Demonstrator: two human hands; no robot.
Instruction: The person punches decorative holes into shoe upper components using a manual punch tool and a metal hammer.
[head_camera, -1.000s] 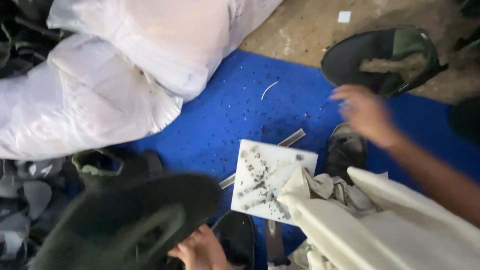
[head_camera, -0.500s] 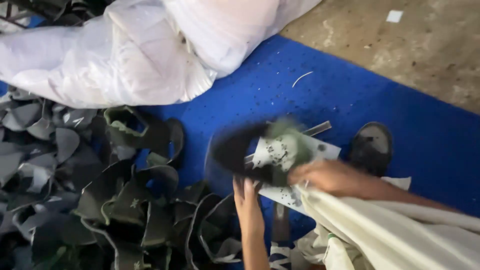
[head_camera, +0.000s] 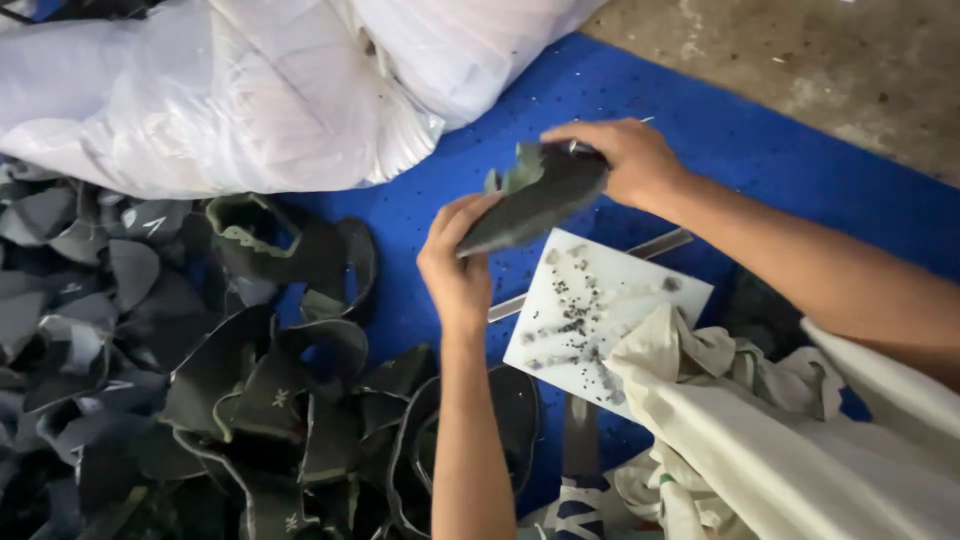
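Gripping a dark grey-green fabric shoe upper (head_camera: 535, 198) at both ends, left hand (head_camera: 457, 262) and right hand (head_camera: 625, 160) hold it above the white speckled board (head_camera: 600, 315) on the blue mat (head_camera: 700, 140).

Two bulging white plastic sacks (head_camera: 250, 90) piled top left on blue mat (head_camera: 800, 170). Cream cloth bag (head_camera: 800, 450), crumpled and open-mouthed, lying bottom right. No labels, signs or screens.

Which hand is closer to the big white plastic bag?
Left. The left hand sits just right of the big white plastic bag, gripping the dark shoe piece. The right hand holds its far end, farther away.
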